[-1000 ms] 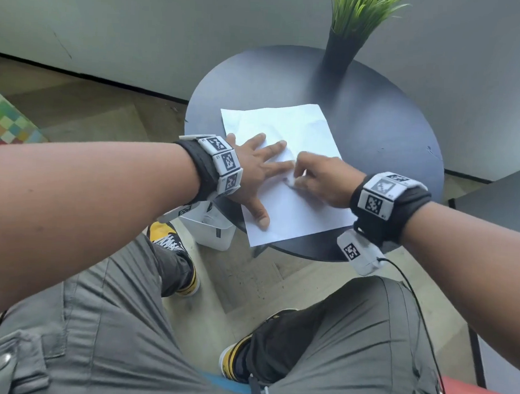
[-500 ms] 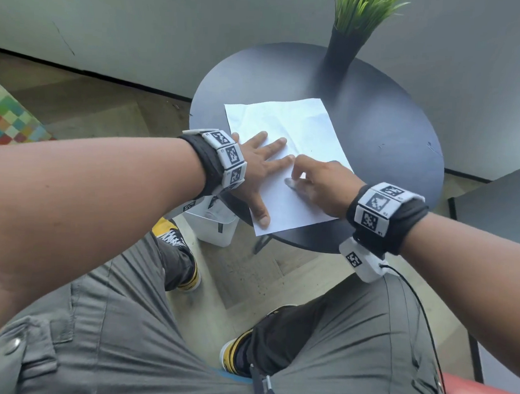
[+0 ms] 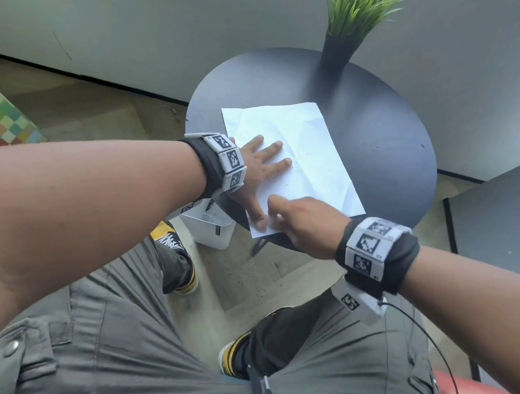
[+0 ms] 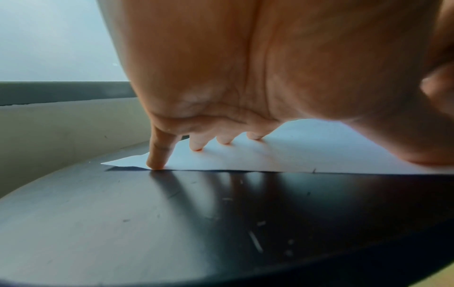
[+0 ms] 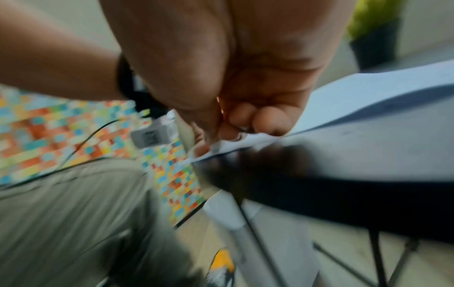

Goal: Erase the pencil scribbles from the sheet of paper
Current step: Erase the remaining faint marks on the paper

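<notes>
A white sheet of paper (image 3: 311,145) lies on a round black table (image 3: 389,143), its near corner hanging just over the edge. A few faint short pencil marks (image 3: 285,184) show near its middle. My left hand (image 3: 269,170) lies flat on the sheet's left side, fingers spread and thumb down toward the near corner; in the left wrist view its fingertips (image 4: 196,147) press the paper (image 4: 307,155). My right hand (image 3: 277,215) is curled at the near corner beside the left thumb and pinches a small white eraser (image 5: 217,146) against the paper (image 5: 368,93).
A green plant in a tall black pot (image 3: 338,51) stands at the table's far edge. A white bin (image 3: 212,230) sits on the floor under the table's near left side. My knees are right below, and a dark surface (image 3: 496,225) lies to the right.
My right hand has slid from the middle of the sheet down to its near corner, next to the left thumb. The left hand stays flat on the paper.
</notes>
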{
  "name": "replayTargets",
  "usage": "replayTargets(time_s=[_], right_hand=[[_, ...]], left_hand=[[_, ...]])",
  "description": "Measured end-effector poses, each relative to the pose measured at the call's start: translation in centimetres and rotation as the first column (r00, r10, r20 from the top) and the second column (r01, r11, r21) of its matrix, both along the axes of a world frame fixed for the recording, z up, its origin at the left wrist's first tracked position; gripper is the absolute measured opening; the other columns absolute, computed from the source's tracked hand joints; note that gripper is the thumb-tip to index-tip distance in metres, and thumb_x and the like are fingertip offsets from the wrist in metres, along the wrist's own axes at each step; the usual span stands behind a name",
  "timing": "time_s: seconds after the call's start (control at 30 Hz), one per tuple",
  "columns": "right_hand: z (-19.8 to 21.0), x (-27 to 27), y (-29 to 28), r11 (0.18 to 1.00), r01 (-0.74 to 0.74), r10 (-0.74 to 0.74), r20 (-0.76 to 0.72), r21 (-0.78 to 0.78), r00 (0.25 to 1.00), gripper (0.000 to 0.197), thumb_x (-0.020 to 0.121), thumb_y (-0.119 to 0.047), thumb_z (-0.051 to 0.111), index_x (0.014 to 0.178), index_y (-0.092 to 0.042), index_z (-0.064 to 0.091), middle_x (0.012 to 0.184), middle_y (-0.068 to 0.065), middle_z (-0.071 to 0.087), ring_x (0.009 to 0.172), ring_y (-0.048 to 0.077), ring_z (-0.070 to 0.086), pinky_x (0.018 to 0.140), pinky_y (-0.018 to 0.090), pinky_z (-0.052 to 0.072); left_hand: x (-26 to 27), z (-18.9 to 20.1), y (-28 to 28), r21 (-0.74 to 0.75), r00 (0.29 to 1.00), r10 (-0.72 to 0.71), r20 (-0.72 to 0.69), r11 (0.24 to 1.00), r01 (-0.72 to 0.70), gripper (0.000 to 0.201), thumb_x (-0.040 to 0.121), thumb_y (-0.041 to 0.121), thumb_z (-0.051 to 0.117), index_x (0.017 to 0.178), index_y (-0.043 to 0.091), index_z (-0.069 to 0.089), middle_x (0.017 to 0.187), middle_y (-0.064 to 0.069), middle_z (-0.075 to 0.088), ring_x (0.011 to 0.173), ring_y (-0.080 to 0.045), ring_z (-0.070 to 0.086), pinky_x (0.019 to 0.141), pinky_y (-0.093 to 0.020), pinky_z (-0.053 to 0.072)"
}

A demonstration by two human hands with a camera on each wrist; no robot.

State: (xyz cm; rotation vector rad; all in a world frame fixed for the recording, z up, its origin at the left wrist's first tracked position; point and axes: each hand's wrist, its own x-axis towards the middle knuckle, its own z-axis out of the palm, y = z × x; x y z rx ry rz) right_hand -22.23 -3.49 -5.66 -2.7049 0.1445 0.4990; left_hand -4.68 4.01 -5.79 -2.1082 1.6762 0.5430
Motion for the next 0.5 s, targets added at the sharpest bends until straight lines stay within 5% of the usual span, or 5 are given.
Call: replayTargets(time_s=[0.13, 0.3, 0.43, 0.5], right_hand=[[0.2, 1.1, -3.5, 0.955, 0.294, -0.289, 0.097, -0.048, 0.952, 0.024, 0.100, -0.046, 0.043, 0.105, -0.023, 0.047, 0.085, 0.003, 0.055, 0.080, 0.028, 0.054, 0.067, 0.035, 0.040], [0.5, -0.2, 0.7, 1.000, 0.017, -0.017, 0.003, -0.009, 1.000, 0.021, 0.100, -0.036, 0.046, 0.102, -0.015, 0.043, 0.080, 0.005, 0.055, 0.073, 0.029, 0.052, 0.062, 0.038, 0.044], [0.4, 1.0, -4.1, 0.933, 0.357, -0.354, 0.057, -0.041, 0.933, 0.026, 0.099, -0.049, 0.044, 0.102, -0.024, 0.047, 0.091, 0.006, 0.059, 0.083, 0.029, 0.054, 0.074, 0.037, 0.046], [0.5, 0.7, -4.1, 0.912, 0.409, -0.407, 0.070, -0.026, 0.911, 0.023, 0.100, -0.046, 0.042, 0.099, -0.022, 0.042, 0.090, 0.009, 0.058, 0.081, 0.032, 0.054, 0.070, 0.037, 0.044]], left_hand=[[0.0, 0.4, -0.2, 0.035, 1.000, 0.021, -0.013, 0.999, -0.021, 0.148, 0.047, 0.091, 0.070, 0.155, 0.041, -0.019, 0.165, -0.001, -0.026, 0.151, -0.037, -0.017, 0.114, -0.067, 0.016], [-0.3, 0.6, -0.4, 0.067, 1.000, 0.021, 0.020, 0.998, -0.023, 0.148, 0.046, 0.093, 0.068, 0.153, 0.044, -0.022, 0.164, -0.001, -0.029, 0.151, -0.039, -0.019, 0.112, -0.070, 0.017], [-0.4, 0.9, -0.3, 0.071, 0.999, 0.034, -0.007, 0.997, -0.034, 0.145, 0.050, 0.088, 0.072, 0.152, 0.047, -0.022, 0.164, -0.002, -0.030, 0.151, -0.039, -0.020, 0.111, -0.073, 0.016], [-0.5, 0.9, -0.4, 0.084, 0.999, 0.036, -0.009, 0.996, -0.035, 0.143, 0.049, 0.088, 0.073, 0.150, 0.052, -0.022, 0.164, -0.003, -0.030, 0.150, -0.041, -0.021, 0.110, -0.073, 0.016]])
